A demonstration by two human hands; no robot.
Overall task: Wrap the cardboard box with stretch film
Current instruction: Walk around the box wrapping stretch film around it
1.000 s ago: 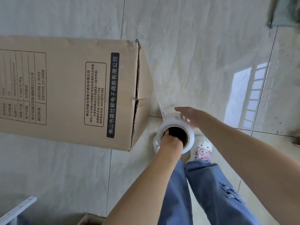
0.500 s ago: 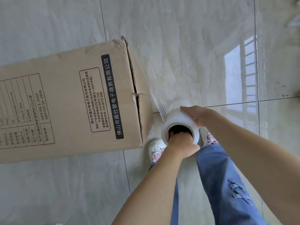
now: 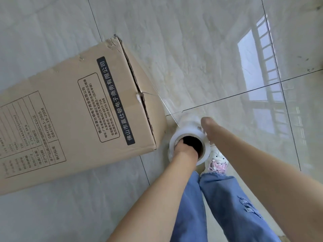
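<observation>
Two hands working the stretch film roll [image 3: 187,135] | left hand [image 3: 183,151] hooking fingers inside core, right hand [image 3: 206,126] cupping outside | film sheet [image 3: 166,103] stretching to cardboard box [image 3: 78,110] end, on floor [image 3: 192,49] | wrapping barely beginning, top printed face looking bare.

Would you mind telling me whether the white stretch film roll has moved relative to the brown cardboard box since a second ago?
Cannot tell: the camera shifted; the white stretch film roll remains beside the brown cardboard box's end.

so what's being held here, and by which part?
The stretch film roll: left hand has fingers inside the core's open end, right hand rests on its outer side.
</observation>
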